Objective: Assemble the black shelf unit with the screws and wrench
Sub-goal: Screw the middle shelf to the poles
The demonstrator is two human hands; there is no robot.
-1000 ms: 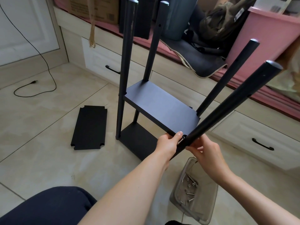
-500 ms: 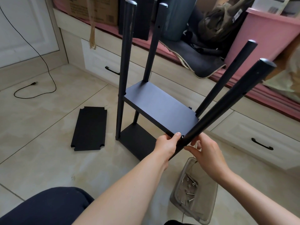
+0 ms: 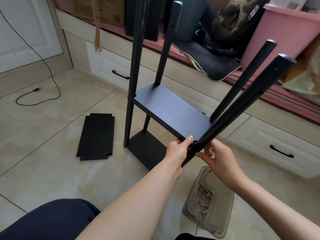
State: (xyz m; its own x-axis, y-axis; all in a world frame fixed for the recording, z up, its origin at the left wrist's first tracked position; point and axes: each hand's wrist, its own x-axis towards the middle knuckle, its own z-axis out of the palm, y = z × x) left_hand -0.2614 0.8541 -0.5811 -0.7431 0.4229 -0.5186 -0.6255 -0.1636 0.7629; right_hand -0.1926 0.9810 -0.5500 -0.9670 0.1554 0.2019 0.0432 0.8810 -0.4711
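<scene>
Left hand (image 3: pixel 178 149) pinches the stiff middle shelf board (image 3: pixel 171 110) at its corner; right hand (image 3: pixel 220 158) grips the light, rigid near pole (image 3: pixel 242 104), probably aligning them.

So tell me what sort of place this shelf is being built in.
Probably a room in a home, on a tiled floor. White built-in drawers run under a pink-cushioned bench piled with a pink bin and a cardboard box.
</scene>
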